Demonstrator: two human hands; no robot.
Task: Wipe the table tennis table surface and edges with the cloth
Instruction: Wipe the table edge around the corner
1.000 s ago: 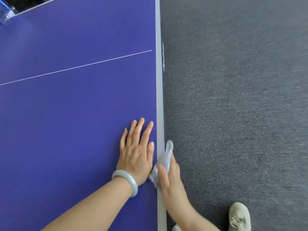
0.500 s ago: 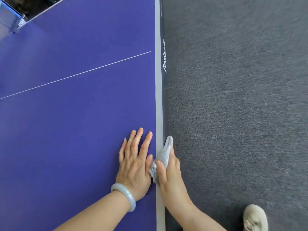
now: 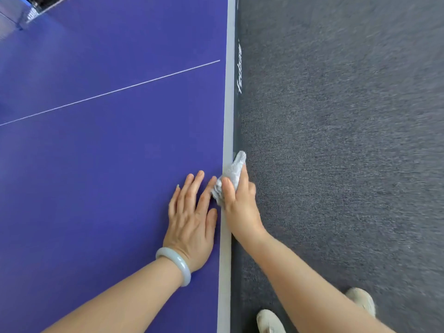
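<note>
The blue table tennis table fills the left half of the head view, with a pale border strip along its right side and a dark side face below it. My right hand grips a bunched light grey cloth and presses it over that border and side edge. My left hand lies flat on the blue surface just left of the cloth, fingers spread, holding nothing, a pale bangle on the wrist.
Dark grey carpet covers the floor right of the table. My two light shoes stand by the table side at the bottom. A thin white line crosses the surface. The net post shows at the top left.
My right hand has slid the cloth forward along the table's right edge. My left hand has moved forward on the surface beside it.
</note>
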